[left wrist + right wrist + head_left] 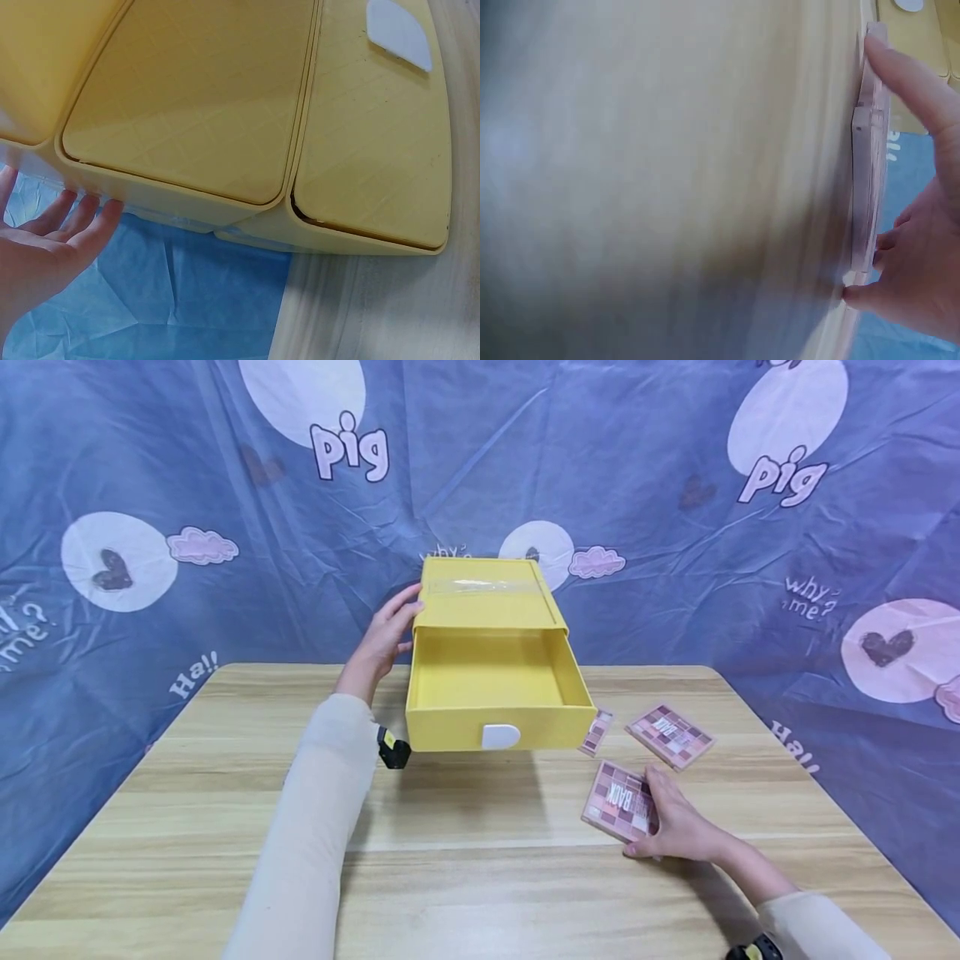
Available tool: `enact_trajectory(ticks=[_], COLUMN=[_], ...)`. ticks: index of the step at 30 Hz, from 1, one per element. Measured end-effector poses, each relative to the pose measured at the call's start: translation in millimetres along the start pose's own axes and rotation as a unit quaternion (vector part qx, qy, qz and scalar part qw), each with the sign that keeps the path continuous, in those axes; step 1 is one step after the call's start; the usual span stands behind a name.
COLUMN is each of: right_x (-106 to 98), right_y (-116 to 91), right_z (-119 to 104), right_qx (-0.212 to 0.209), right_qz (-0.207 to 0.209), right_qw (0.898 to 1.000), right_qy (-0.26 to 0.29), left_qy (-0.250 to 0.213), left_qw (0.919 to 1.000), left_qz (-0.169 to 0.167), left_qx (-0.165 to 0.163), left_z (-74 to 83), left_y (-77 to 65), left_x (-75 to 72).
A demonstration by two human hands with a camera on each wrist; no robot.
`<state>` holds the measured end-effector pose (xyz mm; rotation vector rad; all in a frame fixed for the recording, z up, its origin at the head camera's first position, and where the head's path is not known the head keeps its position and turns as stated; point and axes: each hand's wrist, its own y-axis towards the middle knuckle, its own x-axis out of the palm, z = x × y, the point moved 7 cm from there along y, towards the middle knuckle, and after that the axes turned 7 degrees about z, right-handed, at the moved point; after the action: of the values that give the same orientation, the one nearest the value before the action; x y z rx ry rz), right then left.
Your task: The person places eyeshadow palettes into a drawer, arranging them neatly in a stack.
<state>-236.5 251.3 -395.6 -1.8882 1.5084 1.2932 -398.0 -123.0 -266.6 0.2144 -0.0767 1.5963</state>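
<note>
A yellow drawer cabinet stands on the table with its top drawer pulled out and bare inside; a white tab handle is on the drawer front. My left hand rests against the cabinet's left side near the top, fingers extended along the wall, as the left wrist view shows too. At the right, my right hand grips an eyeshadow palette by its edges, thumb on one side and fingers on the other. The palette lies low over the table. In the right wrist view it appears edge-on.
Another eyeshadow palette lies behind the right hand. A further one is partly hidden by the drawer's right corner. Lower drawers sit under the pulled-out one. A blue printed cloth hangs behind the wooden table.
</note>
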Motion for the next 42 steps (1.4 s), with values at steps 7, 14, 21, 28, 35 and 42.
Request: enact_trajectory(ticks=[7,14,21,28,35,42], right_x=[1,2,-2,-6,-19,-41], right_y=[2,4,6,10,20,28], right_z=[0,3,3,2,-3,-10], right_qx=[-0.002,0.014,0.018,0.02,0.017,0.032], right_qz=[-0.001,0.003,0.017,0.024,0.025,0.006], right_qw=[1.0,1.0,1.0,1.0,0.999,0.999], right_qy=[0.0,-0.004,-0.011,0.001,0.012,0.02], left_qy=[0.001,0.006,0.003,0.001,0.002,0.002], left_qw=[1.0,1.0,1.0,1.0,1.0,1.0], left_qz=[0.006,0.004,0.006,0.004,0.006,0.003], left_qx=[0.005,0.004,0.003,0.003,0.0,-0.002], left_z=[-0.2,0.1,0.5,-0.9,-2.6,-2.9], left_y=[1.3,1.2,1.7,1.1,2.2,3.8], left_x=[-4.0,-5.1,-5.7,-5.4,-3.8,-1.6])
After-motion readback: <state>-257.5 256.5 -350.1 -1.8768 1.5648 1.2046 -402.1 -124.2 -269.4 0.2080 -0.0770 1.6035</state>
